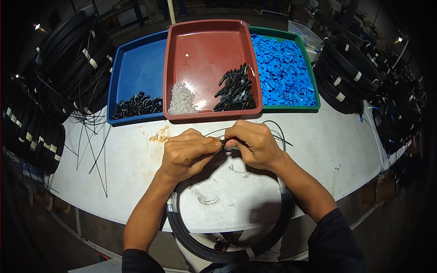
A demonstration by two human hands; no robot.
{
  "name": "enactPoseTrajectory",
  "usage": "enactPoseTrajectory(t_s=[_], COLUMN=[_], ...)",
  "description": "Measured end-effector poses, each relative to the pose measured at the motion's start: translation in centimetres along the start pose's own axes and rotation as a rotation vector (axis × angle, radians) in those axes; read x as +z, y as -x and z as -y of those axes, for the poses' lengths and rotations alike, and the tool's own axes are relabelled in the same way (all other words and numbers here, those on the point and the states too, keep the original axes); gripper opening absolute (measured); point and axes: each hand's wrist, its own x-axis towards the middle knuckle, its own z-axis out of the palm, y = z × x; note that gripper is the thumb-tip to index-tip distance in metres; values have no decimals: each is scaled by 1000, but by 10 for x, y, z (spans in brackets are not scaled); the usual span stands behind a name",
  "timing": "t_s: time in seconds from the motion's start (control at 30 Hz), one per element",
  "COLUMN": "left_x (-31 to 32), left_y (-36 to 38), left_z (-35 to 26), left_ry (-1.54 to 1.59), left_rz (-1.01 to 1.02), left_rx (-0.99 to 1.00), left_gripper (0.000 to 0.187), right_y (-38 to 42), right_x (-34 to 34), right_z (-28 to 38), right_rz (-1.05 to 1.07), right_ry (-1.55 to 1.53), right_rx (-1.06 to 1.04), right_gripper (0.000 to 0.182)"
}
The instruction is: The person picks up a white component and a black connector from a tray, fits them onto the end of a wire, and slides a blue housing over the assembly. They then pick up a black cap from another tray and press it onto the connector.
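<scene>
My left hand and my right hand meet over the middle of the table, fingers closed in a pinch. Between their fingertips is a small black connector, mostly covered by the fingers. A thin black cable loops out behind my right hand. Below my hands a coil of black cable, bound with pale tape, lies partly on the table and hangs over its front edge toward my lap.
Behind my hands stand a red tray with clear pieces and black connectors, a blue tray with short black parts, and a green tray full of blue clips. Cable coils are stacked left, and more coils right.
</scene>
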Motion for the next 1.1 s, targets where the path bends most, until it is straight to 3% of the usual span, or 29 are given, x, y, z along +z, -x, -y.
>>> enactPoseTrajectory(t_s=[0.4,0.87,1.1], left_x=[1,0,-3], left_y=[-1,-2,-7], left_z=[-2,-2,-11], left_ry=[27,-5,-2], left_rz=[-26,-7,-6], left_rx=[-63,-23,-150], left_gripper=[22,21,19], right_y=[-1,1,1], right_x=[3,1,-2], right_z=[-4,0,-5], right_rz=[-98,-38,-47], right_ry=[12,22,46], right_rx=[-141,-78,-168], right_gripper=[20,18,25])
